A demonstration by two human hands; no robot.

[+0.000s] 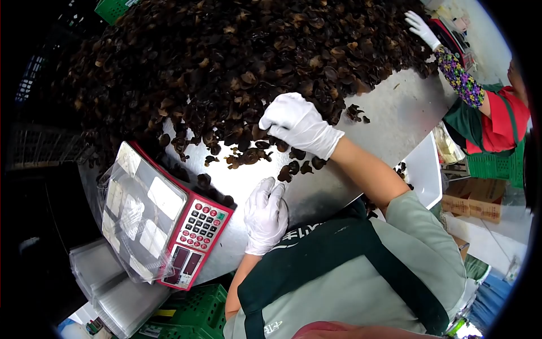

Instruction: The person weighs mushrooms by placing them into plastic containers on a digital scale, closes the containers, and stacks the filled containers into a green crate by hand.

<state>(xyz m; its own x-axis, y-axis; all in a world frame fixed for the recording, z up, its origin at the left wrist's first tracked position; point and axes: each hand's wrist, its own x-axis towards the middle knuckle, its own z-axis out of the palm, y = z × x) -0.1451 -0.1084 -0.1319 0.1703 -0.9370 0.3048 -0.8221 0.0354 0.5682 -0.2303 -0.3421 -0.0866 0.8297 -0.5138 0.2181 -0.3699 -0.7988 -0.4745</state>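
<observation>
A large heap of dark brown wood ear mushrooms (226, 62) covers the far part of the metal table (389, 113). My right hand (299, 125), in a white glove, is at the near edge of the heap with its fingers curled inward; what they hold, if anything, is hidden. My left hand (265, 217), also gloved in white, rests low over the table close to my apron. Its fingers are bent and held together, and their undersides are hidden. Several loose wood ear pieces (288, 169) lie between the two hands.
To the left stands a red digital scale (200, 226) with a clear plastic container (141, 220) on its pan. Stacked clear trays (121, 294) and a green crate (195, 313) are below it. A white bin (426, 169) is at right. A co-worker's gloved hand (422, 29) reaches toward the heap.
</observation>
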